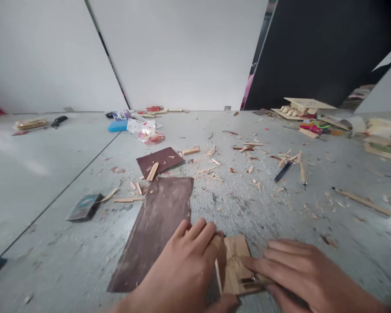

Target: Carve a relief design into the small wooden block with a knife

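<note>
Your left fingers (198,230) grip the wooden block (237,248) at nine o'clock; right fingers (263,266) grasp the bladed tool (254,279). Best keep your left thumb (224,303) outside its nine-o'clock path.

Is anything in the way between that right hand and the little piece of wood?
Nothing visible is: the right hand reaches over the wood, and the tool it holds extends over it too.

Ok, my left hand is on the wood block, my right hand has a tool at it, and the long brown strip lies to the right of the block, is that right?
Not quite: the head view shows the brown strip to the left of the wood block. Your left hand is on the block, and your right hand has a tool at it.
</note>
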The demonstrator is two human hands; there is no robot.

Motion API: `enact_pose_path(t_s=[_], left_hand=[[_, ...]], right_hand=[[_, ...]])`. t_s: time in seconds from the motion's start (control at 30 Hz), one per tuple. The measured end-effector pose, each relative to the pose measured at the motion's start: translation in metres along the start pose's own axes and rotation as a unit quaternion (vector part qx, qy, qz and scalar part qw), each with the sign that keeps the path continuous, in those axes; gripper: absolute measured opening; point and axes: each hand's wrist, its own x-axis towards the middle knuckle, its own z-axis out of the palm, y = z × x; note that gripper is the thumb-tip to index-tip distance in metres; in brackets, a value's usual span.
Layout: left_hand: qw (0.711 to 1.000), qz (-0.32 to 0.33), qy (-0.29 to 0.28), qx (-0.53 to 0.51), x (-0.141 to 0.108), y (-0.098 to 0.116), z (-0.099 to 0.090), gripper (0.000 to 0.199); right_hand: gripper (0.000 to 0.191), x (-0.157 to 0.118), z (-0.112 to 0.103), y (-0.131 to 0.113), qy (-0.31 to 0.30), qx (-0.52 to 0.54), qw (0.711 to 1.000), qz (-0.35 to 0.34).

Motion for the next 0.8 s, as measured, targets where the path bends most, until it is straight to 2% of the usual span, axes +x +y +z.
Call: enact_pose_path(t_s=[0.17,0.47,0.8], left_hand=[[1.0,0.006,-0.011,0.001,0.001,0.001,-0.006,0.037],[1.0,0.018,-0.011,0.021,0.0,0.001,-0.009,0.039],[1.0,0.019,-0.009,0.0,0.003,-0.002,-0.01,0.04]], right_hand=[[0.043,-0.006,0.002,0.001,-0.025,0.013,1.0,-0.014],[0.038,-0.008,0.001,0.003,-0.1,0.024,0.995,-0.004],[0.039,-0.014,0.002,0.003,-0.115,0.011,0.993,-0.016]])
